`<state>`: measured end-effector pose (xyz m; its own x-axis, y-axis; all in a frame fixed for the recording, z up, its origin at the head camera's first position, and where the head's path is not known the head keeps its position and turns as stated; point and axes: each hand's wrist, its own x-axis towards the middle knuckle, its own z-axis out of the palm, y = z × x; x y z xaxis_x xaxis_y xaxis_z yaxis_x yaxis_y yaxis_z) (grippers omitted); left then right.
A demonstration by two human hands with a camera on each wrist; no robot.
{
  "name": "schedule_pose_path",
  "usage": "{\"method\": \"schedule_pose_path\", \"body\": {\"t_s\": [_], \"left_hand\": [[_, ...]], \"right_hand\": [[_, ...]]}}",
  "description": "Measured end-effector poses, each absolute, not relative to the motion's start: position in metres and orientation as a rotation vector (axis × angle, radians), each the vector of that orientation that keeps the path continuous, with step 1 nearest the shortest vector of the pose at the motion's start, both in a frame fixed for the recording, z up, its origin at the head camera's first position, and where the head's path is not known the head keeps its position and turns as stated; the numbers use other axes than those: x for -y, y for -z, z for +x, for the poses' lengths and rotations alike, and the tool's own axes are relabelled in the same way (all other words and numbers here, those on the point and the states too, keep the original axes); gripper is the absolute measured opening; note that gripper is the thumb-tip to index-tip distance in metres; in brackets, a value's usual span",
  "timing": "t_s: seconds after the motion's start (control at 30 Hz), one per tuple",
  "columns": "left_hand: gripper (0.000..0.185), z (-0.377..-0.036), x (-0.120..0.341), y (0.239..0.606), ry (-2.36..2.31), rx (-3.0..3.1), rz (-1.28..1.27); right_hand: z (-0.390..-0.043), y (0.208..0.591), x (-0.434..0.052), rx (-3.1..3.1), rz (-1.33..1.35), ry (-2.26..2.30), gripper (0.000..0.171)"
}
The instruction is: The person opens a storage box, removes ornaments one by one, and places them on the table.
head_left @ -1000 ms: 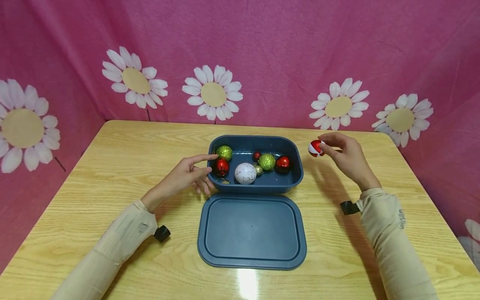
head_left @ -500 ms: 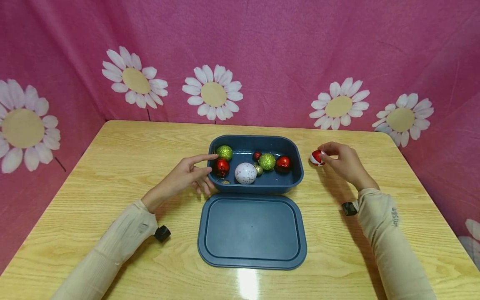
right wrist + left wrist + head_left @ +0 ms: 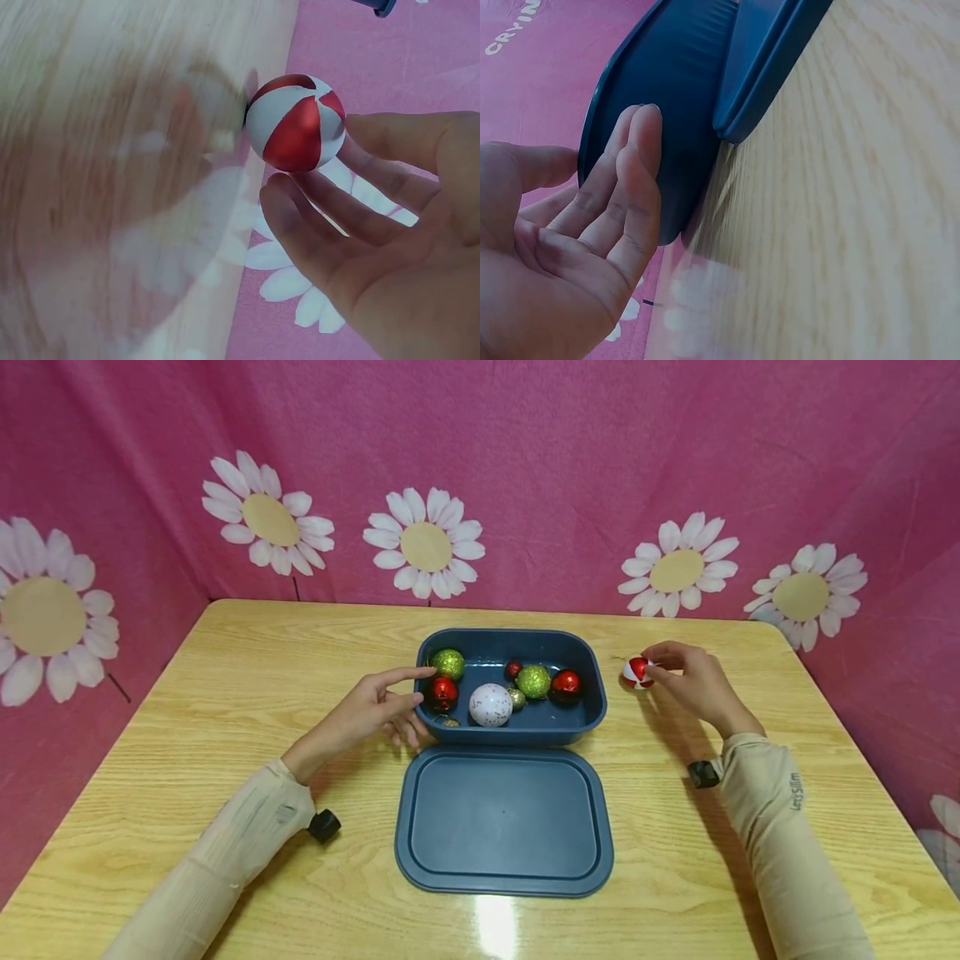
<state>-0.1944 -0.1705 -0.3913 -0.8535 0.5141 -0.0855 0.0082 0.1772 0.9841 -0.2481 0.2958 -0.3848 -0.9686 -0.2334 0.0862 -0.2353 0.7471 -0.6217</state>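
In the head view, my right hand (image 3: 693, 685) is right of the box, thumb and fingertips pinching a red-and-white striped ball (image 3: 637, 672) low at the table. The right wrist view shows the ball (image 3: 296, 124) against the wood, with fingertips around its near side. My left hand (image 3: 375, 710) lies at the left end of a dark blue box (image 3: 513, 737), index finger and thumb reaching its rim. Its other fingers extend along the outer wall, seen in the left wrist view. Inside lie a white speckled ball (image 3: 491, 705), green glitter balls (image 3: 534, 682) and red shiny balls (image 3: 566, 686).
The matching blue lid (image 3: 503, 818) lies flat directly in front of the box. A small gold ball (image 3: 517, 698) and a small red ball (image 3: 513, 670) are in the box too. Behind the wooden table (image 3: 315, 643) hangs a pink flowered curtain (image 3: 555, 468).
My right hand has lowered the striped ball toward the table and shifted slightly nearer. Between half a second ago and now the ball's stripes turned a little. The left hand stays put.
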Motion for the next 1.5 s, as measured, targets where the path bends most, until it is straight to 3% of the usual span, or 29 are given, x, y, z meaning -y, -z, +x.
{"method": "schedule_pose_path", "body": {"t_s": [0.4, 0.67, 1.5], "left_hand": [[0.049, -0.196, 0.171, 0.394, -1.734, -2.049, 0.487], [0.048, -0.196, 0.171, 0.395, -1.742, -2.053, 0.486], [0.047, -0.198, 0.172, 0.399, -1.773, -2.066, 0.476]], "right_hand": [[-0.239, 0.365, -0.276, 2.796, 0.426, -1.0, 0.029], [-0.231, 0.359, -0.247, 2.671, 0.606, -0.957, 0.026], [-0.212, 0.371, -0.187, 2.724, 0.903, -0.678, 0.028]]}}
